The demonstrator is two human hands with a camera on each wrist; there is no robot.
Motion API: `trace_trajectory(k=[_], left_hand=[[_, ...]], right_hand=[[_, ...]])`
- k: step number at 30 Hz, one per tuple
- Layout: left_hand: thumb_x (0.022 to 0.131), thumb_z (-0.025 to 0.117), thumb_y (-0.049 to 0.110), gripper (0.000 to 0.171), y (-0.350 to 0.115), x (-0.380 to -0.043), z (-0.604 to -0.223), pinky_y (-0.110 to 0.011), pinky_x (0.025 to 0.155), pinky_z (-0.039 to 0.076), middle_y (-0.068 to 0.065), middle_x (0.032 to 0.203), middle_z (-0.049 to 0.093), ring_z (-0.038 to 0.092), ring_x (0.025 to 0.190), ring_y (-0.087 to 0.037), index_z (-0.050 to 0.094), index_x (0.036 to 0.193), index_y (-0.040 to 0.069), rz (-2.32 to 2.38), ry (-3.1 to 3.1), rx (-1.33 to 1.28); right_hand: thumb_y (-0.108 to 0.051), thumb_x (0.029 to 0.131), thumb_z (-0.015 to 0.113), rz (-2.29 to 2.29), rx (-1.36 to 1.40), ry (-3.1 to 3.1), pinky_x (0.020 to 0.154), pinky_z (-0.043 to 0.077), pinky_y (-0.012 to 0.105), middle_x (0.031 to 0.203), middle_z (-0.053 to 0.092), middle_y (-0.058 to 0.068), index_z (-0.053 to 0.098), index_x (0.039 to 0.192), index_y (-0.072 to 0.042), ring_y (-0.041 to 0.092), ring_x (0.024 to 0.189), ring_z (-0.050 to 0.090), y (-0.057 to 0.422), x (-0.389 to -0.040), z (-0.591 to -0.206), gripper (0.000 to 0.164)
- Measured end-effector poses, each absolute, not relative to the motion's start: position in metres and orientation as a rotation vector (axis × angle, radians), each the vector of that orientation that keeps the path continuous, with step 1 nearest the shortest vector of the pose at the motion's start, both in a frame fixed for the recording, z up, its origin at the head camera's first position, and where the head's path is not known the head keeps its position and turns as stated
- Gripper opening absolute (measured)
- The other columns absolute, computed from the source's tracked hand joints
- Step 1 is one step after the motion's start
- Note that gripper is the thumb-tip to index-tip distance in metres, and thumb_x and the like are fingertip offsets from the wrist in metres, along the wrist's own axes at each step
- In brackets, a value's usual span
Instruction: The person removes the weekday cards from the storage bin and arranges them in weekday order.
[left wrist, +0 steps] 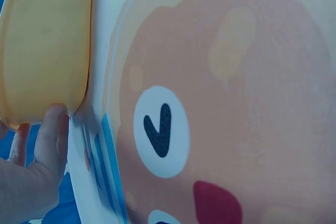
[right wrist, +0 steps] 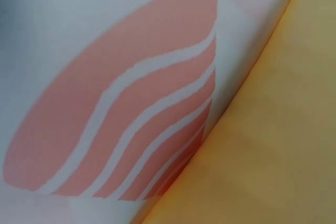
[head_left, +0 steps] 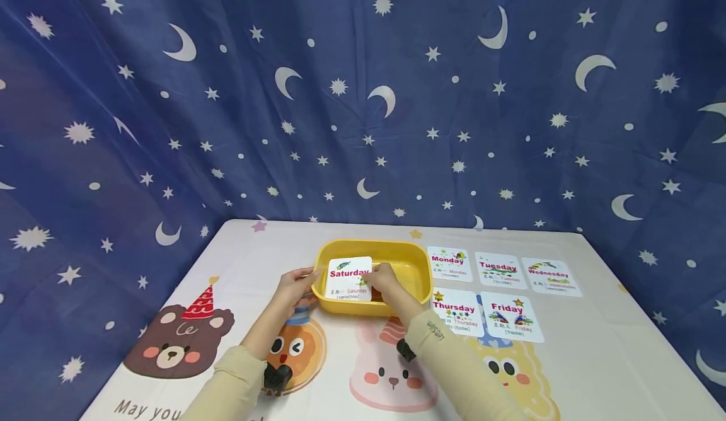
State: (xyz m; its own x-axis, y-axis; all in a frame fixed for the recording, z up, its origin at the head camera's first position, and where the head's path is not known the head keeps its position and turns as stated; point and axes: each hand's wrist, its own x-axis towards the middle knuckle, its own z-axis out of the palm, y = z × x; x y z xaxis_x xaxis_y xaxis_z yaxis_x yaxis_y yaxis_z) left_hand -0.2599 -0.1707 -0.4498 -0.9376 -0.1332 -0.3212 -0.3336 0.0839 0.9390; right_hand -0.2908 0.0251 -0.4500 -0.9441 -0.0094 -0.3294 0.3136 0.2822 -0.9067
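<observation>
A yellow plastic basin [head_left: 408, 254] stands near the far side of the table. My left hand [head_left: 296, 285] holds its left end, fingers against the outer wall and up at the rim; in the left wrist view, that hand's fingers [left wrist: 48, 135] touch the basin's end [left wrist: 47, 45]. With my right hand [head_left: 387, 280], reaching over the front rim, I pinch the right edge of a white card [head_left: 347, 270] printed "Saturday". The card is tilted up within the basin's left half, facing me. In the right wrist view the basin's side wall [right wrist: 262, 129] shows, without the right hand.
Right of the basin lie the cards Monday [head_left: 449, 271], Tuesday [head_left: 499, 276] and Wednesday [head_left: 551, 280], with Thursday [head_left: 456, 320] and Friday [head_left: 512, 323] in a nearer row. A cartoon-printed cloth [head_left: 215, 288] covers the table. A blue star-patterned curtain [head_left: 340, 125] hangs behind.
</observation>
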Motion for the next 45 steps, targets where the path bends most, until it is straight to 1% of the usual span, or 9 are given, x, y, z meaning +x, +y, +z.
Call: trace_trajectory(k=[4, 9, 12, 23, 27, 32, 35, 41, 45], left_hand=[[0.095, 0.056, 0.022, 0.045, -0.173, -0.261, -0.45, -0.029, 0.071, 0.06, -0.024, 0.122, 0.056, 0.066, 0.08, -0.013, 0.047, 0.134, 0.0, 1.978, 2.191, -0.459], [0.095, 0.057, 0.021, 0.046, -0.174, -0.261, -0.45, -0.03, 0.072, 0.061, -0.025, 0.122, 0.056, 0.066, 0.079, -0.013, 0.047, 0.134, -0.001, 1.987, 2.181, -0.458], [0.095, 0.057, 0.021, 0.045, -0.174, -0.26, -0.45, -0.032, 0.073, 0.061, -0.026, 0.121, 0.056, 0.066, 0.08, -0.014, 0.047, 0.133, -0.002, 1.986, 2.183, -0.452], [0.096, 0.056, 0.022, 0.045, -0.173, -0.26, -0.453, -0.03, 0.071, 0.061, -0.024, 0.123, 0.056, 0.066, 0.081, -0.014, 0.047, 0.134, 0.0, 1.954, 2.187, -0.474], [0.095, 0.056, 0.021, 0.045, -0.173, -0.261, -0.453, -0.03, 0.071, 0.061, -0.023, 0.12, 0.057, 0.067, 0.084, -0.017, 0.048, 0.134, 0.0, 1.954, 2.183, -0.487], [0.095, 0.056, 0.02, 0.046, -0.175, -0.261, -0.451, -0.031, 0.072, 0.061, -0.023, 0.119, 0.057, 0.067, 0.083, -0.017, 0.046, 0.135, -0.002, 1.98, 2.172, -0.459], [0.095, 0.056, 0.021, 0.046, -0.176, -0.261, -0.45, -0.03, 0.072, 0.061, -0.023, 0.12, 0.057, 0.066, 0.081, -0.015, 0.046, 0.135, -0.001, 1.982, 2.171, -0.459], [0.095, 0.056, 0.02, 0.045, -0.177, -0.26, -0.451, -0.03, 0.07, 0.061, -0.021, 0.116, 0.059, 0.066, 0.076, -0.011, 0.046, 0.134, -0.002, 1.975, 2.172, -0.463], [0.095, 0.057, 0.02, 0.046, -0.175, -0.26, -0.45, -0.03, 0.071, 0.061, -0.021, 0.115, 0.06, 0.066, 0.076, -0.012, 0.047, 0.134, -0.002, 1.975, 2.174, -0.455]], right_hand=[[-0.003, 0.091, 0.057, -1.732, 0.25, 2.261, 0.064, 0.058, 0.025, 0.092, 0.06, 0.015, 0.053, 0.11, 0.013, 0.015, 0.069, 0.059, 0.026, -0.294, -0.45, 0.025], [-0.004, 0.093, 0.053, -1.723, 0.224, 2.211, 0.067, 0.058, 0.028, 0.102, 0.061, 0.017, 0.049, 0.126, 0.01, 0.017, 0.075, 0.059, 0.03, -0.297, -0.448, 0.035], [-0.005, 0.094, 0.051, -1.714, 0.219, 2.2, 0.069, 0.058, 0.029, 0.106, 0.062, 0.018, 0.046, 0.131, 0.006, 0.019, 0.077, 0.06, 0.033, -0.298, -0.444, 0.038], [-0.005, 0.097, 0.045, -1.812, 0.174, 2.133, 0.073, 0.056, 0.031, 0.116, 0.057, 0.021, 0.036, 0.139, 0.005, 0.023, 0.089, 0.058, 0.049, -0.29, -0.432, 0.045], [-0.003, 0.097, 0.044, -1.898, 0.169, 2.03, 0.071, 0.054, 0.027, 0.121, 0.054, 0.021, 0.028, 0.144, 0.003, 0.021, 0.088, 0.056, 0.055, -0.283, -0.423, 0.051], [0.0, 0.096, 0.043, -1.975, 0.109, 1.971, 0.063, 0.052, 0.023, 0.11, 0.057, 0.017, 0.029, 0.143, -0.001, 0.015, 0.077, 0.055, 0.063, -0.276, -0.412, 0.05], [0.001, 0.096, 0.042, -1.979, 0.09, 1.977, 0.061, 0.052, 0.024, 0.107, 0.058, 0.015, 0.032, 0.142, -0.004, 0.014, 0.076, 0.056, 0.067, -0.272, -0.407, 0.047], [0.004, 0.096, 0.039, -1.989, 0.08, 1.985, 0.073, 0.055, 0.027, 0.127, 0.051, 0.023, 0.027, 0.145, -0.019, 0.02, 0.093, 0.06, 0.08, -0.264, -0.407, 0.055], [0.005, 0.095, 0.038, -1.982, 0.036, 2.008, 0.074, 0.054, 0.027, 0.127, 0.051, 0.024, 0.03, 0.142, -0.021, 0.02, 0.094, 0.06, 0.092, -0.258, -0.408, 0.054]])
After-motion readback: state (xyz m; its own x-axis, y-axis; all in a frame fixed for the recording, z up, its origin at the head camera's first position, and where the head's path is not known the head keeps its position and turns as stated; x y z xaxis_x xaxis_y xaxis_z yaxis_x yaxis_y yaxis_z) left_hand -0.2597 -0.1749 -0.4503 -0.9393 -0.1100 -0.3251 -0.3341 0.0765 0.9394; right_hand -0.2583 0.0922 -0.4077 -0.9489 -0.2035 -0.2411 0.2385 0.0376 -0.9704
